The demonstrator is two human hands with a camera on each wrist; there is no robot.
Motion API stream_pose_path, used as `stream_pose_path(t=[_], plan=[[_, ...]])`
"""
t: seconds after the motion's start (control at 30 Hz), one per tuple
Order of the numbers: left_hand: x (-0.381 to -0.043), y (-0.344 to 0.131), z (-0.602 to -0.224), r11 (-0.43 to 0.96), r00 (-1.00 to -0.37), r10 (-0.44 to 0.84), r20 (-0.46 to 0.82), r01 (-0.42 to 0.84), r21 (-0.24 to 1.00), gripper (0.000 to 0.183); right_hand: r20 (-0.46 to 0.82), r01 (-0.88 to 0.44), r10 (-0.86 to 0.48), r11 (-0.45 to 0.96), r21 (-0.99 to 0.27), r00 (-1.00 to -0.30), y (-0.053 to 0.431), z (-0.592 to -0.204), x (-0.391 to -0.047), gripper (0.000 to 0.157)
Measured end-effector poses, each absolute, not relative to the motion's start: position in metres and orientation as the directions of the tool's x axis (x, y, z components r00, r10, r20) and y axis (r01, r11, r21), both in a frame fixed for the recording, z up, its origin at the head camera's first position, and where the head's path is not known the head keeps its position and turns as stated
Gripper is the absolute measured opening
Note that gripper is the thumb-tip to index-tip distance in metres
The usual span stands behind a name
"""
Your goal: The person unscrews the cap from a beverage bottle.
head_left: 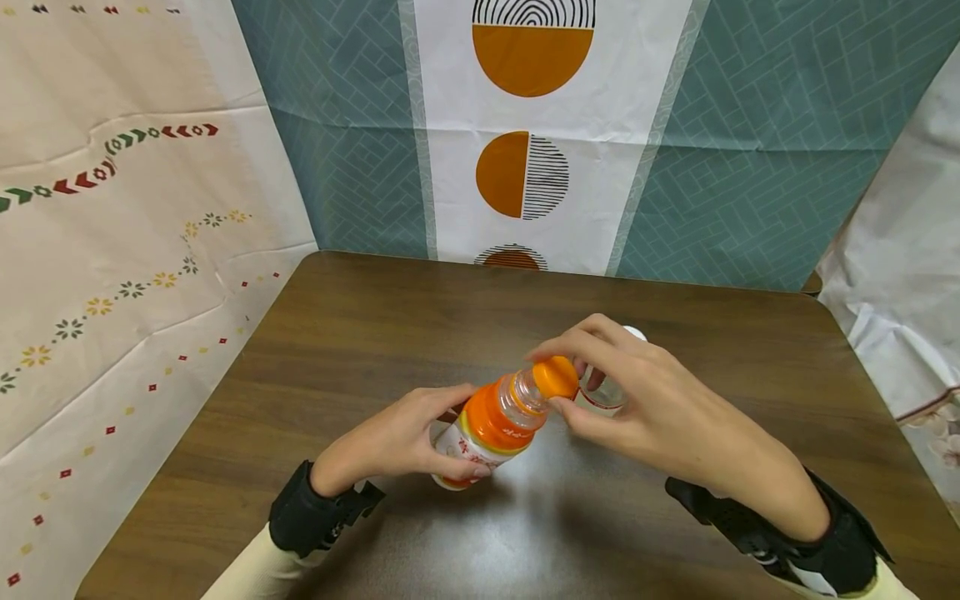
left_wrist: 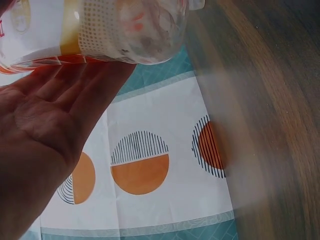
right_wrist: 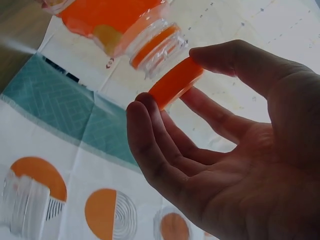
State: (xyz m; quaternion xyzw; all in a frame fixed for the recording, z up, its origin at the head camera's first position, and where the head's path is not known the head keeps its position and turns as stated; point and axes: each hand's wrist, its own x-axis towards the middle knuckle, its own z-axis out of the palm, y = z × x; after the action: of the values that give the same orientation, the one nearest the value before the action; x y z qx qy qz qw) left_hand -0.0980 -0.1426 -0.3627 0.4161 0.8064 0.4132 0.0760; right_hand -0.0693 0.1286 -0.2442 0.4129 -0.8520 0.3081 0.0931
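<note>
Left hand (head_left: 401,437): gripping the tilted bottle (head_left: 495,421); slackness could let it slip
Orange cap (head_left: 556,377): just off the bottle's neck
Clear container (head_left: 606,395): behind; a bump might tip it
Right hand (head_left: 647,396): pinching that cap; fumbling could drop it

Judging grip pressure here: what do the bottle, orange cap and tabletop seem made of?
Bottle: probably clear plastic, glossy; the bare neck is see-through and ridged, though glass isn't ruled out.
Orange cap: likely plastic, smooth, evenly coloured with a soft sheen.
Tabletop: wood or wood-look laminate, satin; brown grain shows and light reflects in a blurred patch.
</note>
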Motion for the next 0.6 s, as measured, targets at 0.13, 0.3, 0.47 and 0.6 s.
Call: stream_pose_path(t=[0.13, 0.3, 0.47, 0.6], plan=[[-0.098, -0.143, -0.363, 0.288, -0.636, 0.736, 0.232, 0.604, 0.743, 0.052, 0.46, -0.781, -0.633, 0.466, -0.416, -0.623, 0.135, -0.24, -0.066, 0.038], [-0.097, -0.143, -0.364, 0.298, -0.652, 0.725, 0.222, 0.588, 0.752, 0.051, 0.498, -0.783, -0.604, 0.503, -0.366, -0.622, 0.15, -0.237, -0.061, 0.045], [-0.096, -0.144, -0.365, 0.304, -0.665, 0.715, 0.216, 0.574, 0.76, 0.052, 0.538, -0.756, -0.547, 0.572, -0.32, -0.642, 0.174, -0.239, -0.058, 0.05], [-0.095, -0.144, -0.366, 0.297, -0.666, 0.711, 0.225, 0.575, 0.762, 0.053, 0.517, -0.675, -0.484, 0.681, -0.283, -0.706, 0.197, -0.246, -0.057, 0.051]])
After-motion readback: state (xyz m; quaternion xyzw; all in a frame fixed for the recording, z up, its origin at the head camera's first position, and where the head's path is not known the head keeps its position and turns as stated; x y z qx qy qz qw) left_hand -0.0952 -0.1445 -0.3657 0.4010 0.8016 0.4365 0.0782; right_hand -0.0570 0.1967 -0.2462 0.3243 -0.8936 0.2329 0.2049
